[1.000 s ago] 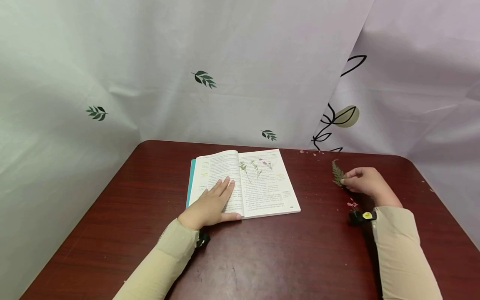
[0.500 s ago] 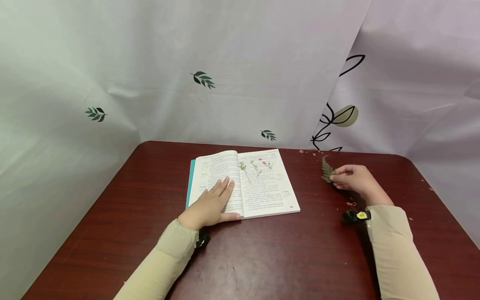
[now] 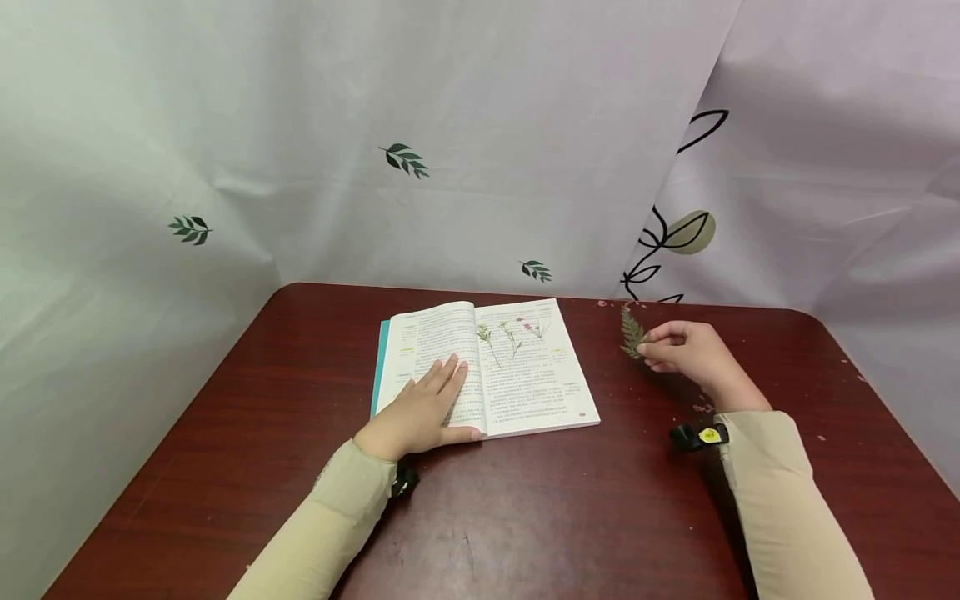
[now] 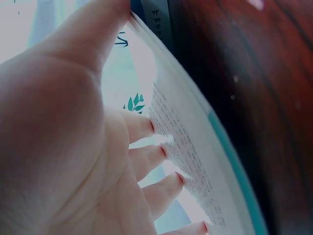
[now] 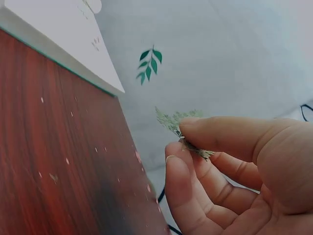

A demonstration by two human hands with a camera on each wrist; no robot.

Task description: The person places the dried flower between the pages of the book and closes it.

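Note:
An open book (image 3: 536, 392) with a teal cover lies on the dark red table. My left hand (image 3: 420, 408) rests on its left page, fingers spread and thumb along the lower edge by the spine; in the left wrist view the fingertips (image 4: 176, 181) touch the printed page. On the right page are two small green sprigs (image 3: 512, 337) and a sprig with pink flowers (image 3: 531, 326). To the right of the book, my right hand (image 3: 690, 354) pinches a green fern leaf (image 3: 632, 333) by its base between thumb and fingers, raised over the table.
Small pink petals (image 3: 602, 304) lie scattered near the table's back edge, with more by my right wrist. A white curtain (image 3: 315, 150) printed with leaves hangs behind the table (image 3: 570, 517). Each wrist wears a small black camera (image 3: 684, 437).
My right hand has moved left towards the book, carrying the fern leaf with it. The left hand has stayed in place on the page.

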